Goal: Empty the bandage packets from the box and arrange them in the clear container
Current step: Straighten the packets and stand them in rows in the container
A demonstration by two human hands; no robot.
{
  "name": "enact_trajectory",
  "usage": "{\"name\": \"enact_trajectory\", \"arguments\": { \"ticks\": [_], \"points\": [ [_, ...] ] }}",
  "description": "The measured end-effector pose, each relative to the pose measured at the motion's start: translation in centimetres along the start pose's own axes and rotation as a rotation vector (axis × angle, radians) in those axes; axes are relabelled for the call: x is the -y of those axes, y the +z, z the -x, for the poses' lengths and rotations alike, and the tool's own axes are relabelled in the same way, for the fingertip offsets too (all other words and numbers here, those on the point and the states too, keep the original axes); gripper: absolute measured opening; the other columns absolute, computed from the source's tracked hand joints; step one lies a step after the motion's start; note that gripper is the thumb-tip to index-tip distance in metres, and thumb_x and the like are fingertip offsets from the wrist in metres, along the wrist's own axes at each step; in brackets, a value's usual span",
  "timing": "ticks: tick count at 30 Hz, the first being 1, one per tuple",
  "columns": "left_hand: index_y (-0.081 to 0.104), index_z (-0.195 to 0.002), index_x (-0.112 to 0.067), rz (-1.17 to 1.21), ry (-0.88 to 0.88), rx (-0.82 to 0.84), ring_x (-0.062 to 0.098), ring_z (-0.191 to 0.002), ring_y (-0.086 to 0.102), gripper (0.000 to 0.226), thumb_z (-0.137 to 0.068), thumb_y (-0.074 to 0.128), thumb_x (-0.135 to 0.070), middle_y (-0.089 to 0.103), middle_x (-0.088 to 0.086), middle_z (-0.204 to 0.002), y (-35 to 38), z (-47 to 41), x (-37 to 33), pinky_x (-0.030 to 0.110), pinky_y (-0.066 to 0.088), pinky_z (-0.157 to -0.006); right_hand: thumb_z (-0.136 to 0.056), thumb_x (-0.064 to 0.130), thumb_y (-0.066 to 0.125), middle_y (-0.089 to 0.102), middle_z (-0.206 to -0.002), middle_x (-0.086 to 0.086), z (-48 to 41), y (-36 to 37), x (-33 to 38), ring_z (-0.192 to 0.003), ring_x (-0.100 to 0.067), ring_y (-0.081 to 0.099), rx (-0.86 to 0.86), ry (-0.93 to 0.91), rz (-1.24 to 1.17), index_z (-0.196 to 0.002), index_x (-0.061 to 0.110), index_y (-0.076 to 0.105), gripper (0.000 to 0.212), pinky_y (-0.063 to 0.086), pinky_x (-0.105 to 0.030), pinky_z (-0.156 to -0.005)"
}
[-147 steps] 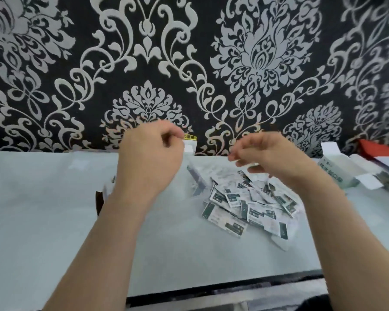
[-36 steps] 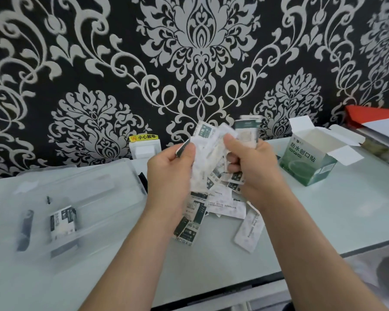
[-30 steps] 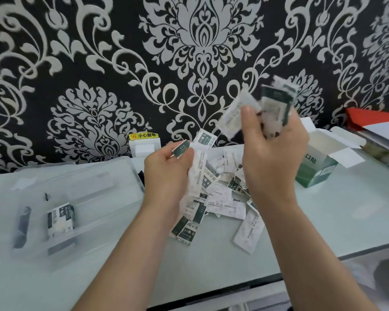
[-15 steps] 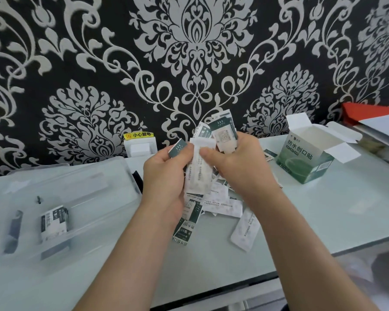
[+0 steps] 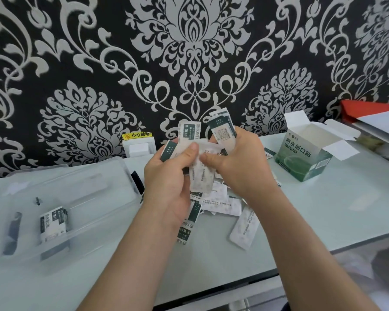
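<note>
**So: box emptied, most packets not yet in the container**

Clearly we are mid-sort. At the centre of the frame our left hand (image 5: 166, 182) and right hand (image 5: 240, 167) pinch a fan of bandage packets (image 5: 200, 173) between thumbs and fingers. Just below them, loose packets (image 5: 222, 205) lie scattered on the table (image 5: 323, 216). At lower left, the clear container (image 5: 94, 198) holds only one small stack (image 5: 53, 223). At right, the green box (image 5: 303, 158) stands with its flaps open, apparently empty. We judge the emptying done and most of the arranging left.
</note>
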State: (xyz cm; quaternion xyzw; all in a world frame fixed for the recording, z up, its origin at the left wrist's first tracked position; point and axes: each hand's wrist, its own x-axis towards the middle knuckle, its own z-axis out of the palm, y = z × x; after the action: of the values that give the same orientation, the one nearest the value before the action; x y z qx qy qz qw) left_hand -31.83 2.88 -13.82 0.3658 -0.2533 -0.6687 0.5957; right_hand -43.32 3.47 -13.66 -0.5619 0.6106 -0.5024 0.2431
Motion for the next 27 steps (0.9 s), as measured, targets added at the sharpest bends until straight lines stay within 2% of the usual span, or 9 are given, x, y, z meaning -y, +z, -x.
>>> {"name": "enact_trajectory", "arguments": {
  "ticks": [3, 5, 8, 12, 15, 18, 20, 23, 27],
  "points": [
    [0.071, -0.096, -0.005, -0.004, -0.020, 0.013, 0.016, -0.072, 0.072, 0.011, -0.088, 0.064, -0.003, 0.075, 0.008, -0.084, -0.1, -0.2, 0.0, 0.023, 0.056, -0.057, -0.076, 0.011, 0.081, 0.071, -0.080, -0.004, -0.1, -0.6, 0.1, -0.071, -0.025, 0.069, -0.031, 0.054, -0.040, -0.088, 0.021, 0.062, 0.024, 0.059, -0.042, -0.068],
    [0.070, -0.092, -0.006, -0.053, 0.040, -0.022, 0.016, -0.070, 0.072, 0.010, -0.089, 0.063, -0.001, 0.075, 0.008, -0.082, -0.2, -0.4, 0.2, 0.022, 0.055, -0.054, -0.079, 0.011, 0.078, 0.071, -0.078, -0.003, -0.1, -1.1, 0.2, -0.065, -0.019, 0.069, -0.039, 0.069, -0.062, -0.088, 0.017, 0.066, 0.016, 0.059, -0.038, -0.064],
    [0.069, -0.101, -0.009, -0.204, 0.158, -0.106, 0.021, -0.076, 0.074, 0.017, -0.088, 0.064, 0.001, 0.076, 0.007, -0.087, -0.7, -0.8, 0.3, 0.030, 0.059, -0.062, -0.083, 0.011, 0.073, 0.060, -0.063, -0.003, 0.1, -1.9, 0.4, -0.040, -0.003, 0.040, -0.117, 0.049, -0.136, -0.083, 0.001, 0.066, 0.013, 0.040, -0.024, -0.043],
    [0.064, -0.110, -0.018, -0.353, 0.133, -0.097, 0.019, -0.072, 0.074, 0.031, -0.089, 0.062, 0.004, 0.074, 0.006, -0.091, -0.8, -1.0, 0.7, 0.027, 0.056, -0.056, -0.080, 0.001, 0.073, 0.062, -0.063, 0.007, 0.4, -2.2, 1.5, -0.048, -0.006, 0.042, -0.239, -0.127, -0.251, -0.074, 0.019, 0.068, 0.020, 0.039, -0.019, -0.045],
    [0.062, -0.110, -0.017, -0.282, 0.041, -0.054, 0.019, -0.070, 0.072, 0.031, -0.090, 0.058, 0.006, 0.074, 0.008, -0.091, -0.3, -0.8, 0.9, 0.024, 0.054, -0.051, -0.079, -0.012, 0.063, 0.062, -0.083, -0.009, 0.6, -1.6, 1.5, -0.042, -0.001, 0.040, -0.124, -0.135, -0.195, -0.073, 0.018, 0.066, 0.030, 0.031, -0.012, -0.039],
    [0.064, -0.109, -0.016, -0.162, 0.001, -0.057, 0.015, -0.068, 0.070, 0.023, -0.094, 0.055, -0.001, 0.075, 0.005, -0.083, -0.1, -0.9, 0.6, 0.031, 0.060, -0.064, -0.079, -0.014, 0.060, 0.057, -0.096, -0.005, 0.4, -1.3, 0.9, -0.050, -0.001, 0.045, 0.044, -0.068, -0.043, -0.067, 0.017, 0.065, 0.034, 0.034, -0.010, -0.040],
    [0.066, -0.109, -0.014, -0.131, -0.005, -0.048, 0.014, -0.070, 0.069, 0.019, -0.096, 0.054, -0.008, 0.075, 0.003, -0.080, -0.1, -1.0, 0.5, 0.035, 0.058, -0.073, -0.077, -0.014, 0.059, 0.055, -0.094, 0.001, 0.3, -1.2, 0.4, -0.054, -0.007, 0.047, 0.124, -0.062, 0.041, -0.065, 0.016, 0.067, 0.034, 0.038, -0.016, -0.042],
    [0.064, -0.114, -0.015, -0.198, -0.025, -0.011, 0.009, -0.065, 0.069, 0.021, -0.094, 0.058, -0.011, 0.075, -0.001, -0.075, -0.1, -1.0, 0.8, 0.027, 0.055, -0.062, -0.074, -0.015, 0.058, 0.055, -0.090, 0.005, 0.2, -1.0, 0.2, -0.057, -0.011, 0.052, 0.180, -0.095, 0.065, -0.066, 0.012, 0.071, 0.031, 0.046, -0.028, -0.049],
    [0.060, -0.124, -0.015, -0.194, -0.070, 0.015, 0.016, -0.076, 0.073, 0.037, -0.088, 0.063, -0.003, 0.076, 0.006, -0.090, -0.4, -1.2, 1.0, 0.031, 0.055, -0.065, -0.075, -0.014, 0.060, 0.055, -0.077, 0.003, 0.5, -1.3, 0.4, -0.054, -0.009, 0.047, 0.306, -0.111, -0.066, -0.077, 0.013, 0.066, 0.028, 0.042, -0.025, -0.048]
  ]
}}
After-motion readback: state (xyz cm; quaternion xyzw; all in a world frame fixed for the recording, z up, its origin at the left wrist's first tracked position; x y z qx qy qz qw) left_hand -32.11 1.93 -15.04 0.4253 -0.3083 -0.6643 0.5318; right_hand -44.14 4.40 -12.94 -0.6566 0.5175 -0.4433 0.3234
